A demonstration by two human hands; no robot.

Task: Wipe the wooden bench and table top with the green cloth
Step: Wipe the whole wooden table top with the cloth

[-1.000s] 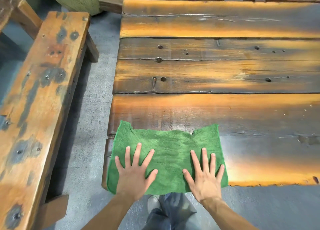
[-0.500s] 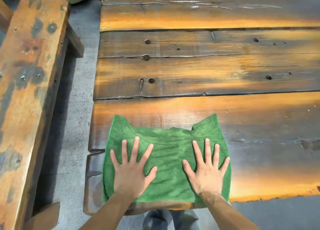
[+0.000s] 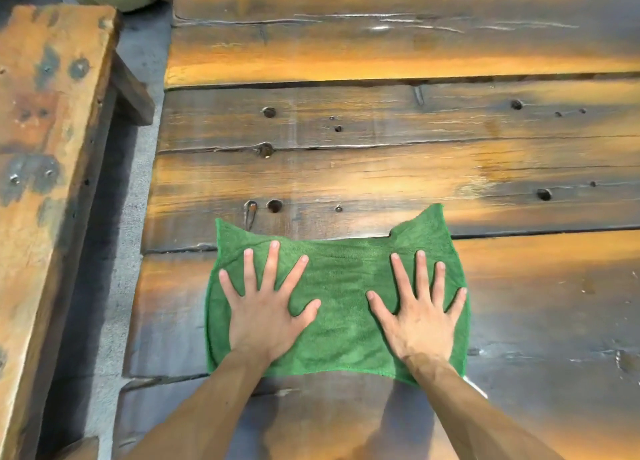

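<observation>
Green cloth point(image 3: 341, 321) lies spread flat on the worktop point(image 3: 381, 169), on the near planks. Its far edge crosses the dark seam between the two nearest full planks; its far right corner stands up in a point, just past that seam. Near edge of the cloth sits a little short of a further crack running across the wood.

Left hand point(image 3: 265, 316) lies palm down on the left half of the cloth, fingers spread wide and straight, not curled on anything (grip apart, flat pressure only). Little finger reaches almost to the cloth's left border. Right hand point(image 3: 420, 324) lies palm down on the right half of the cloth, fingers likewise fanned out, grip apart, nothing pinched. Its little finger is at the cloth's right border. A bare strip of cloth shows between the two thumbs. Both forearms run from the bottom of the view up to the cloth's near edge.

Worktop surface: wide planks, orange and dark brown in patches, with round holes and knots beyond the cloth (one pair of holes just past the cloth's far left corner).

Left of the cloth, across a strip of grey floor point(image 3: 138, 189), stands the wooden bench point(image 3: 45, 155), its top weathered orange with blue-grey blotches. Bench and cloth are well apart.
</observation>
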